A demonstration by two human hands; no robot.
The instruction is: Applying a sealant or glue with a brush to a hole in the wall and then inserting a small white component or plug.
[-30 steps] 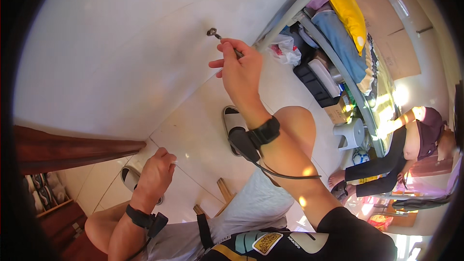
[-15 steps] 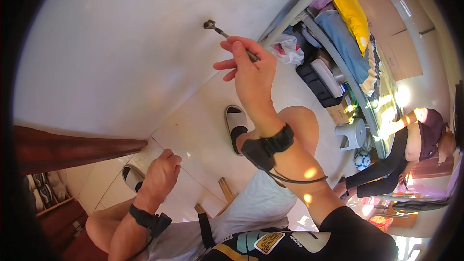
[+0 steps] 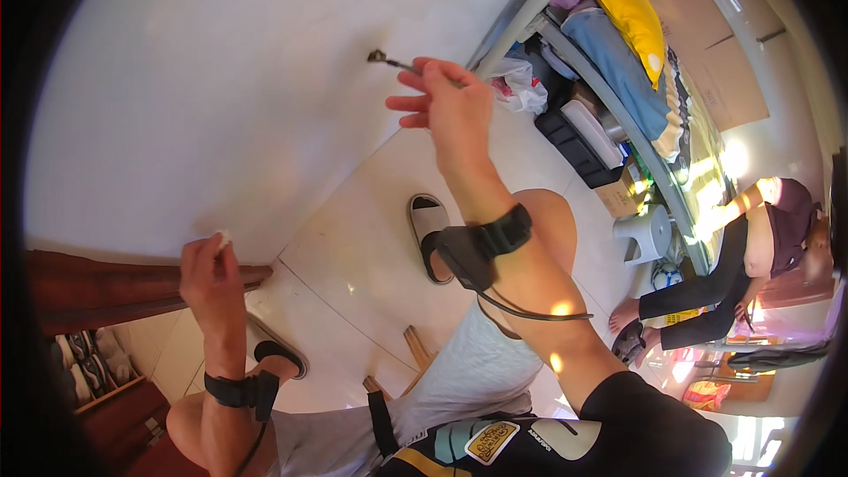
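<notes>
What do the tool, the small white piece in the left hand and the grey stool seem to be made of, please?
Tool in the right hand: probably dull metal, from its thin, straight shaft and dark head.
White piece in the left hand: perhaps paper or cloth, being dull white, but too small to tell.
Grey stool: likely smooth plastic, from its even, moulded-looking shape.

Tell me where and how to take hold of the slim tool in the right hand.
Probably best to pinch the slim tool by its shaft, from the right, as the right hand does: the shaft is narrow, and the wider head points left.
</notes>
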